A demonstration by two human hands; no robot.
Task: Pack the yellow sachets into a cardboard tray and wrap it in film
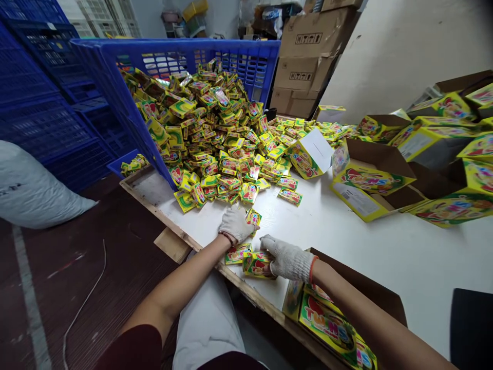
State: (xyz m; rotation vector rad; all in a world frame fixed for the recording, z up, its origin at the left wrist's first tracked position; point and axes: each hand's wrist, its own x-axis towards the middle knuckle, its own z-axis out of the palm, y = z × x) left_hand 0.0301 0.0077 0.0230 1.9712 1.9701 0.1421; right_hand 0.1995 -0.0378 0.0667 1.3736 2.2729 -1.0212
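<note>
The gloved left hand [235, 224] lies on the white worktop [331, 241], fingers loosely spread against a yellow packet [253, 218]. The gloved right hand [287, 259] curves over a packet pile [257, 264], its grip unclear. Beyond, countless packets [215, 149] spill from a blue crate [246, 61].

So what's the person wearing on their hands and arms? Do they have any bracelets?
The left hand and right hand wear white knit gloves. The left wrist has a dark red bracelet, the right an orange-red band. A dark maroon sleeve shows on the left arm.
</note>
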